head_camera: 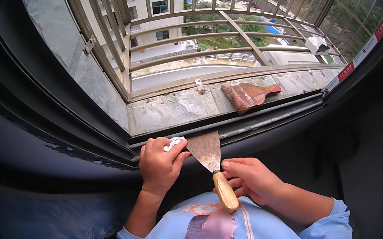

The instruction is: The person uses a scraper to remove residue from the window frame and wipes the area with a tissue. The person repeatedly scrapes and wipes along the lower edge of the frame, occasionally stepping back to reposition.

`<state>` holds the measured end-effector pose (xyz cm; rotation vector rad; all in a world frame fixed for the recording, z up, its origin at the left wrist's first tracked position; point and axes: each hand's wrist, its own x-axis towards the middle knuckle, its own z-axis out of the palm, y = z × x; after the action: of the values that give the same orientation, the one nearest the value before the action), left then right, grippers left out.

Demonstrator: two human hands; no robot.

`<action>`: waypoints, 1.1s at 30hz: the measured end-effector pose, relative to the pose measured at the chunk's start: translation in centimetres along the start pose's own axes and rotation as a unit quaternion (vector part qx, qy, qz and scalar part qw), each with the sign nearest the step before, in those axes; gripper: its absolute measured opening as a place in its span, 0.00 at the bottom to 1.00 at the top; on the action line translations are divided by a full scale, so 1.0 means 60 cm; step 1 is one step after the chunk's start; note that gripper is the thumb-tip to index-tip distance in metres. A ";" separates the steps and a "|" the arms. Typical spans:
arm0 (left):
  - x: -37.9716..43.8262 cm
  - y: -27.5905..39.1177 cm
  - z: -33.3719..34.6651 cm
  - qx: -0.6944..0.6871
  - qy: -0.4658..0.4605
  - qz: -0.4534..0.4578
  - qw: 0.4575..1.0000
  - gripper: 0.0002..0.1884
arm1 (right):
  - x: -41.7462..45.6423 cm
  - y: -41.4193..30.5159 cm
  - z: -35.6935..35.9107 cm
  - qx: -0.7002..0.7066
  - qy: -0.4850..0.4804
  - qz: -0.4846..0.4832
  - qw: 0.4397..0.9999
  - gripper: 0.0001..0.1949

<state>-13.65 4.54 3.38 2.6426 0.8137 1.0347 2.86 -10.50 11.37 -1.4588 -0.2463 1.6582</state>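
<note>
A putty knife (205, 149) with a rust-stained metal blade and a wooden handle lies across the dark window track (245, 129), its handle slanting back towards my shirt. My right hand (254, 179) holds it loosely: fingers curl behind the handle, and the thumb is beside the blade's neck. Crumpled white tissue (174, 144) is pinched in my left hand (160, 164) at the track, just left of the blade. Fingertips of that hand come close to the blade's left corner; whether they touch it is unclear.
A wide wooden brush (250, 95) with reddish bristles lies on the stone outer sill (178, 108). Beyond is a metal window cage (188, 66) with a torn white block (317, 45) on its bars. Dark frame (59, 95) edges the left side.
</note>
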 end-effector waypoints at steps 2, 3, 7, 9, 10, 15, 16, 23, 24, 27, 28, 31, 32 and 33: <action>-0.002 -0.005 0.005 0.004 0.003 0.005 1.000 0.15 | 0.005 -0.001 0.014 0.040 -0.008 0.063 0.997 0.20; -0.003 -0.007 0.008 0.005 0.005 0.004 1.000 0.15 | 0.009 -0.007 0.028 0.059 -0.011 0.097 0.994 0.17; -0.002 -0.007 0.009 0.006 0.009 0.005 1.000 0.15 | 0.031 -0.013 0.045 0.089 0.012 0.066 0.994 0.06; -0.004 -0.006 0.009 0.003 0.006 0.002 1.000 0.14 | 0.032 -0.010 0.052 0.081 0.023 0.064 0.994 0.04; -0.004 -0.006 0.009 0.000 0.006 0.001 1.000 0.14 | 0.032 -0.009 0.054 0.076 0.028 0.062 0.995 0.03; -0.002 0.000 0.007 -0.005 0.014 0.000 1.000 0.15 | 0.033 -0.008 0.059 0.060 0.037 0.055 0.996 0.03; -0.002 -0.001 0.006 -0.003 0.015 0.001 1.000 0.15 | 0.034 -0.007 0.059 0.057 0.038 0.053 0.996 0.04; -0.002 -0.004 0.008 0.012 0.012 0.017 1.000 0.14 | 0.034 -0.002 0.060 0.043 0.041 0.043 0.997 0.04; -0.002 -0.004 0.008 0.015 0.013 0.021 1.000 0.14 | 0.034 -0.002 0.061 0.041 0.042 0.042 0.997 0.04; -0.001 -0.005 0.007 0.020 0.014 0.029 0.999 0.14 | 0.033 -0.003 0.062 0.035 0.046 0.041 0.998 0.03; -0.002 -0.006 0.007 0.019 0.013 0.029 0.999 0.14 | 0.033 -0.004 0.063 0.032 0.048 0.041 0.998 0.03; -0.002 -0.006 0.006 0.015 0.007 0.028 0.999 0.13 | 0.033 -0.005 0.064 0.033 0.049 0.050 0.997 0.03; -0.002 -0.006 0.006 0.013 0.005 0.028 1.000 0.13 | 0.033 -0.005 0.064 0.035 0.050 0.052 0.997 0.03; -0.002 -0.006 0.007 0.013 0.006 0.028 1.000 0.13 | 0.034 -0.005 0.063 0.035 0.050 0.055 0.997 0.03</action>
<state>-13.60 4.75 2.89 2.6988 0.7651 1.0605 -0.11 -7.40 11.24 -1.5215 -0.0529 1.6576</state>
